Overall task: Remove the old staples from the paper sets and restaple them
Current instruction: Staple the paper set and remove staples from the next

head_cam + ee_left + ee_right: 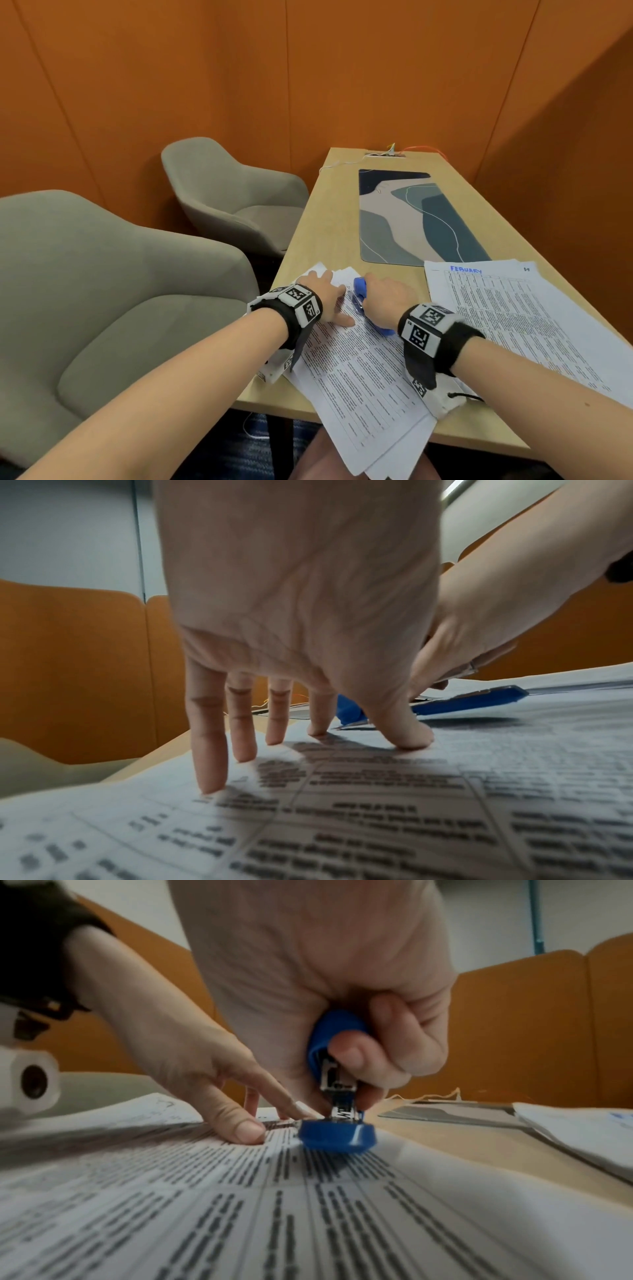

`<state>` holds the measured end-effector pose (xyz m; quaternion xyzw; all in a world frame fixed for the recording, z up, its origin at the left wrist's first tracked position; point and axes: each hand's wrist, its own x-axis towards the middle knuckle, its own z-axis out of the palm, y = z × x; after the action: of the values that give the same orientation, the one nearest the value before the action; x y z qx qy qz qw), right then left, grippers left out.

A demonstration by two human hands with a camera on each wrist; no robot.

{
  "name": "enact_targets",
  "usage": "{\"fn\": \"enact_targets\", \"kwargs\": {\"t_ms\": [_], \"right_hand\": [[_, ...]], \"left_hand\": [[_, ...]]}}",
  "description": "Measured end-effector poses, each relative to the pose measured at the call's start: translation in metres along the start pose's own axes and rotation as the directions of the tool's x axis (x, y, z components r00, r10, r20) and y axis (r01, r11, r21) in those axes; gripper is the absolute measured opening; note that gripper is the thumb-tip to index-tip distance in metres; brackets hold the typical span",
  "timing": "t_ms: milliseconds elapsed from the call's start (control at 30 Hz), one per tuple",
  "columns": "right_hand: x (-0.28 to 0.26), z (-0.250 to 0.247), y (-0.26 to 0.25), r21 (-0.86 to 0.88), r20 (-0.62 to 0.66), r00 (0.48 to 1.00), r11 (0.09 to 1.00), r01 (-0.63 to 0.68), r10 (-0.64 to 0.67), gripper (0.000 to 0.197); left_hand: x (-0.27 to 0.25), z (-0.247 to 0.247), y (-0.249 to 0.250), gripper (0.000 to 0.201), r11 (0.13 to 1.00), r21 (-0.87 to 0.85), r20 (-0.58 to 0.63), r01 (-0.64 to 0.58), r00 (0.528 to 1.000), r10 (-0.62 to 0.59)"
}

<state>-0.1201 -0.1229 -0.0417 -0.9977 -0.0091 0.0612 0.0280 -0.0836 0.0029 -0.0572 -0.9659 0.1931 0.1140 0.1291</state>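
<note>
- Pinning the paper set flat at lower centre of the head view, the left hand lies with straight, spread fingers and thumb pressing the top sheet; it holds nothing.
- Gripping the blue stapler, the right hand has its fingers curled round the upper arm, which is lifted off the base resting on the sheet.
- Judging by the raised arm near the sheet's top corner, the step is likely prying out an old staple; the staple itself is too small to make out.
- Keeping the left thumb just beside the stapler's base helps stop the sheets lifting or tearing.
- Levering slowly and low to the paper should spare the corner.
- A second paper set, headed FEBRUARY, waits at right of the head view on the table.
</note>
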Motion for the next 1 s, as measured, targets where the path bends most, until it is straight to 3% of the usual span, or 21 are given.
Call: {"fn": "enact_targets", "kwargs": {"t_ms": [133,267,500,767,1000], "right_hand": [[0.004,0.006,-0.007,-0.084,-0.066,0.998,0.996,-0.004,-0.001,0.026],[0.010,0.012,-0.011,-0.061,-0.100,0.995,0.998,-0.023,0.017,0.024],[0.009,0.015,-0.007,-0.108,-0.150,0.988,0.994,0.017,-0.033,0.029],[0.020,0.019,-0.012,-0.057,-0.137,0.991,0.998,-0.006,-0.001,0.032],[0.015,0.007,-0.021,-0.131,-0.083,0.997,0.991,-0.010,-0.001,0.029]], "left_hand": [[0.000,-0.002,0.003,0.081,0.999,0.026,0.011,0.019,1.000,-0.019],[0.001,-0.006,0.003,0.082,1.000,0.020,0.040,0.016,0.999,-0.017],[0.005,0.008,-0.006,0.095,0.985,-0.173,0.138,-0.008,0.990,0.032],[0.009,0.007,-0.004,0.100,0.986,-0.163,0.160,0.034,0.987,-0.008],[0.008,0.007,-0.004,0.099,0.985,-0.171,0.161,0.031,0.987,-0.003]]}}
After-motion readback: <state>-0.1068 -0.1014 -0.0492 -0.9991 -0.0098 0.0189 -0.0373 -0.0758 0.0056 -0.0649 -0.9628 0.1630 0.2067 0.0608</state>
